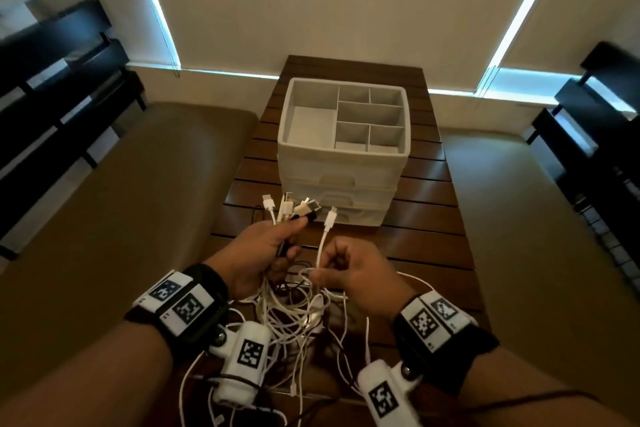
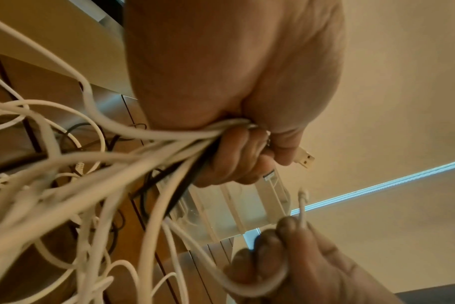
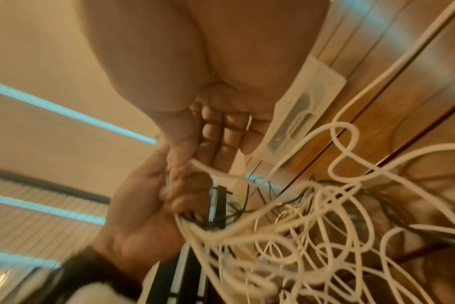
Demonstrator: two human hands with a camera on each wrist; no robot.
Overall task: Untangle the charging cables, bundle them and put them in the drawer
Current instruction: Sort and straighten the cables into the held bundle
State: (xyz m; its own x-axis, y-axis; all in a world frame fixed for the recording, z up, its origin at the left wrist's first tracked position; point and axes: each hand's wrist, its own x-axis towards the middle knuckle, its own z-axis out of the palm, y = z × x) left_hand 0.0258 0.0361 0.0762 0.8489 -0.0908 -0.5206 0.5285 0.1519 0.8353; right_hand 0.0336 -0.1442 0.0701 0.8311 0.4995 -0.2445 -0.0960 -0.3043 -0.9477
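No legible text anywhere; only black-and-white square code markers (image 1: pixel 188 308) on the wristbands.

cables: the tangled heap of thin charging cables (image 1: pixel 298 315) is mostly white, with a few black strands mixed in
single cable: the thin lead with a small plug (image 1: pixel 323 236) is white
plug cluster: the bunch of connector ends (image 1: pixel 291 210) is white and cream, one black
drawer unit: the plastic three-drawer organiser (image 1: pixel 343 149) is pale grey-white
table: the slatted wooden table (image 1: pixel 436 218) is dark reddish brown
wrist bands: the fabric wrist straps (image 1: pixel 194 302) are black, carrying white tags with black square-code patterns
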